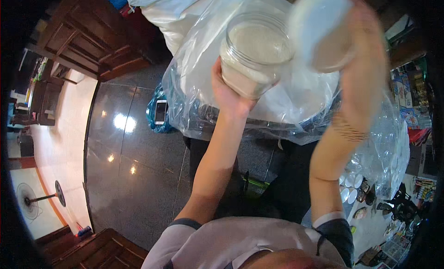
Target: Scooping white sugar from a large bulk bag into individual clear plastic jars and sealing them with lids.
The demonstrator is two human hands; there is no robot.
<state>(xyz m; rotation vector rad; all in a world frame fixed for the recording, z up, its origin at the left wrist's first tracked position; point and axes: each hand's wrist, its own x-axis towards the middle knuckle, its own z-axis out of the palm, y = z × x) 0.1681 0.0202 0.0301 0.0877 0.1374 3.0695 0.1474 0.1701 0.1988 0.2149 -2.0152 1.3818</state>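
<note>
My left hand (230, 92) holds a clear, square-sided jar (248, 72) from below and its left side. The jar has a ridged, threaded rim and a pale, off-white content nearly up to the mouth; no lid sits on it. Just right of the jar, my right hand (364, 33) grips a pale round container or bowl (319, 29), blurred by motion, with something beige on its lower part. Under both hands spreads a large clear plastic bag (194, 112) around a white sack (163, 22).
A phone (160, 112) lies on a blue plastic bag (152, 125) on the dark tiled floor. Brown wooden doors (90, 33) stand at the upper left. Bagged clear plastic containers (385, 144) are at the right. A fan (27, 199) is at the far left.
</note>
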